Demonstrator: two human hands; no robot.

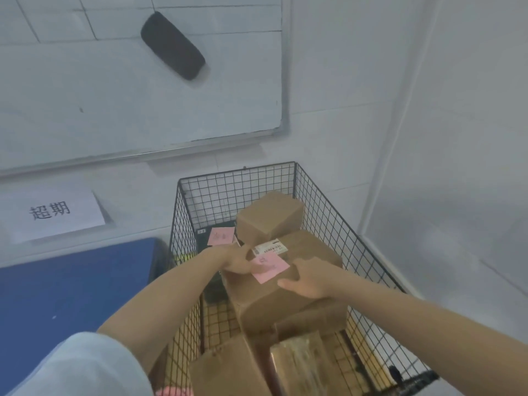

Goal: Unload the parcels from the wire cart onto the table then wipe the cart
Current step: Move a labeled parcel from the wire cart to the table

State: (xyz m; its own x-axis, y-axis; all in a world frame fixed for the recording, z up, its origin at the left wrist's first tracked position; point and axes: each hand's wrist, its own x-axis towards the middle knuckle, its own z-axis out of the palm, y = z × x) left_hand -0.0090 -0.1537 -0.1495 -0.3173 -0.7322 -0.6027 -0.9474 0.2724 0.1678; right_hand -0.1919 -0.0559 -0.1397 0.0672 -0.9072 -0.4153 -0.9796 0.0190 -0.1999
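White tiled corner, wire cart (323, 201), left grip (238, 260) and right grip (307, 277) clasping taped parcel (274, 292) from both sides

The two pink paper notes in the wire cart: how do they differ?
The nearer pink paper note lies on the brown cardboard box that both hands grip, the left hand partly covering it. The farther pink paper note lies on a black parcel, untouched. Both bear faint, unreadable writing.

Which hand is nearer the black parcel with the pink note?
Left. The left hand is just below the black parcel; the right hand grips the big brown box, farther right.
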